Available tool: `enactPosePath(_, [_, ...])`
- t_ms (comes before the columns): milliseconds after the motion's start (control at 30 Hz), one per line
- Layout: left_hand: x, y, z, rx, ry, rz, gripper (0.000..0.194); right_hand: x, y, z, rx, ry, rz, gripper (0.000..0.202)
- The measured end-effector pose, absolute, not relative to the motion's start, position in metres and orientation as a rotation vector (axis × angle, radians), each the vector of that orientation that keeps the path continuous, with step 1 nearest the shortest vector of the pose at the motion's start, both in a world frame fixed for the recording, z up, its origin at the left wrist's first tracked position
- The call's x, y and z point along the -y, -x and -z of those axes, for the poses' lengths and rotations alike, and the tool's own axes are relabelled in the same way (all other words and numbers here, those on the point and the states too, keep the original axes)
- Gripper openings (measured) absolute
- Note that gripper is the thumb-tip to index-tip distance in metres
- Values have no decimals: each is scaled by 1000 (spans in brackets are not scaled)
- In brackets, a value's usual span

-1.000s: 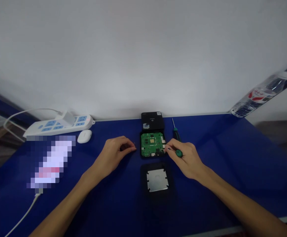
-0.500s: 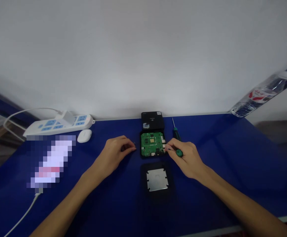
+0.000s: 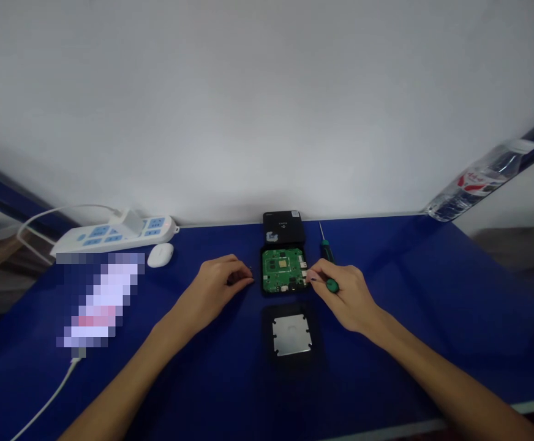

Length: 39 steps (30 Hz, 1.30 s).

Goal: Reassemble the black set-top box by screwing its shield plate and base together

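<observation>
Left of the opened black box (image 3: 262, 288), my left hand (image 3: 223, 278) is closed in a pinch, fingertips low by small dark bits, possibly screws. What it pinches is too small to make out. The box holds a green circuit board (image 3: 276, 278) with its ports along the right and near sides. My right hand (image 3: 340, 285) is closed on a thin green-ended tool that looks like a small screwdriver (image 3: 332, 285), its fingertips at the board's right edge. Beyond that hand lies another screwdriver (image 3: 326, 248), with a dark green handle. Nearer me is a black cover with a metal plate (image 3: 292, 335).
A black lid (image 3: 284, 226) lies behind the box. At left are a white power strip (image 3: 111, 236) with a plugged-in charger, a white earbud case (image 3: 160, 255) and a blurred phone (image 3: 106, 300) on a cable. A plastic bottle (image 3: 478, 182) leans at the far right.
The camera view has shifted slightly. Both hands keep nearly the same poses and places beside the circuit board, and nothing visibly changes hold.
</observation>
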<state>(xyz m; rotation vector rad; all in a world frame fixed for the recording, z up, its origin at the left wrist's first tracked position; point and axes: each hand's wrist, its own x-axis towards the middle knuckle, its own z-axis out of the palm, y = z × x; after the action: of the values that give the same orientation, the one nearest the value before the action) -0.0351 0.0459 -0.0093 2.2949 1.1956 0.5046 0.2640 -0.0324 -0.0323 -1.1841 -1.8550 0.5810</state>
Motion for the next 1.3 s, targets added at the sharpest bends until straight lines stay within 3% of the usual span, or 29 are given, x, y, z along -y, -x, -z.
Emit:
enactPosePath(333, [-48, 41, 1, -1212, -2266, -520, 13, 33, -267, 22, 1621, 1230, -639, 26])
enactPosePath(500, [-50, 43, -2, -1217, -2240, -501, 15, 29, -275, 23, 1496, 1187, -779, 13])
enactPosePath(667, [-51, 41, 0, -1195, -2206, -459, 14, 21, -281, 25, 1413, 961, -1206, 35])
enactPosePath(767, [-51, 42, 1, -1178, -2192, -463, 16, 22, -280, 22, 1394, 956, -1278, 30])
enactPosePath(967, [-51, 43, 1, -1211, -2167, -487, 14, 26, -278, 17, 1374, 1025, -1268, 57])
enactPosePath(1233, [-50, 41, 1, -1257, -2120, -488, 17, 23, -283, 18, 1205, 1093, -1259, 15])
enactPosePath(1300, [-49, 40, 0, -1266, -2121, -500, 19, 20, -284, 16, 1161, 1055, -1251, 13])
